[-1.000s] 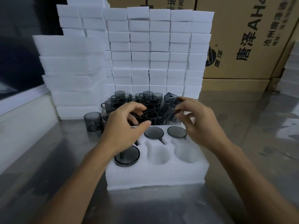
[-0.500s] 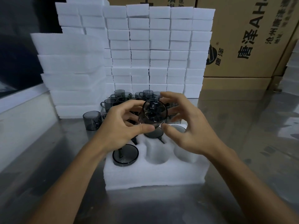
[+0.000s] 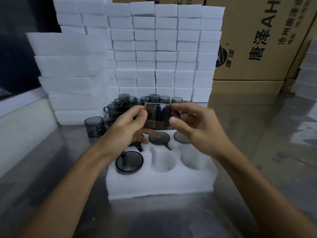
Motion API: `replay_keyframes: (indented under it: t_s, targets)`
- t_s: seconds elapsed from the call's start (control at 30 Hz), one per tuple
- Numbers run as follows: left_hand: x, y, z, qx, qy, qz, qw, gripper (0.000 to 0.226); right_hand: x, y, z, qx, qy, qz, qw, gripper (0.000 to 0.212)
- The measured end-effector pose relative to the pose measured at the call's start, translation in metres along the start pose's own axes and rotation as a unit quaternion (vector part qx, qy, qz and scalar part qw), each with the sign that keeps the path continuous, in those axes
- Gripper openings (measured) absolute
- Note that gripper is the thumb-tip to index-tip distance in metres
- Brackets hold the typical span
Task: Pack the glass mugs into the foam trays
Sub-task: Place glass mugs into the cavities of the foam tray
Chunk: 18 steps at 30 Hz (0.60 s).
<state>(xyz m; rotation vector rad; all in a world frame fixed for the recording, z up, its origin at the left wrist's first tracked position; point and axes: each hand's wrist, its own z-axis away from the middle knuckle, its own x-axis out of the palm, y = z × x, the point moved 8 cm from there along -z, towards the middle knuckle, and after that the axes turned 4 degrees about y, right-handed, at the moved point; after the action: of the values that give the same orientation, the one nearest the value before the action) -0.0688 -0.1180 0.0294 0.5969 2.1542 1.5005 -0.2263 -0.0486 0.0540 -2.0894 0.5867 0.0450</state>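
At the left stand stacked foam trays [image 3: 72, 69]. The left hand [image 3: 127, 127] and the right hand [image 3: 197, 127] both grip one smoky glass mug [image 3: 158, 115] with closed fingers, above the foam tray [image 3: 159, 182], where three mugs already sit upside down.

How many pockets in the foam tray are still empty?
2 in the foam tray: front middle pocket and front right pocket. The hands partly hide the back row, but no empty pocket shows there.
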Motion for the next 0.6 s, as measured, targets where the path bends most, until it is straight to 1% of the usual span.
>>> replay_keyframes:
  t_s: [0.1,0.2,0.3,0.37,0.47,0.53,0.6]
  targets:
    - [-0.004,-0.002,-0.001,-0.009,0.027,-0.039,0.999,0.039,0.001,0.005,0.003,0.049,0.011,-0.029,0.998,0.038]
    - [-0.006,-0.001,0.001,-0.024,0.040,-0.040,0.998,0.039,-0.001,0.007,0.007,0.075,0.014,-0.055,0.996,0.033]
    - [0.002,0.005,0.005,-0.009,0.011,-0.071,0.997,0.034,-0.004,0.007,0.012,0.084,0.015,-0.093,0.992,0.035]
    - [0.007,0.010,0.008,0.009,-0.011,-0.088,0.996,0.039,-0.005,0.006,0.016,0.076,-0.005,-0.100,0.992,0.037]
    - [0.007,0.011,0.011,0.007,-0.020,-0.113,0.993,0.053,-0.004,0.001,0.020,0.054,-0.050,-0.066,0.995,0.043]
    - [0.010,0.012,0.013,0.000,-0.051,-0.123,0.991,0.054,-0.002,-0.001,0.023,0.051,-0.082,-0.048,0.994,0.050]
    - [0.014,0.013,0.016,-0.003,-0.080,-0.133,0.988,0.054,0.002,-0.004,0.025,0.046,-0.112,-0.032,0.992,0.051]
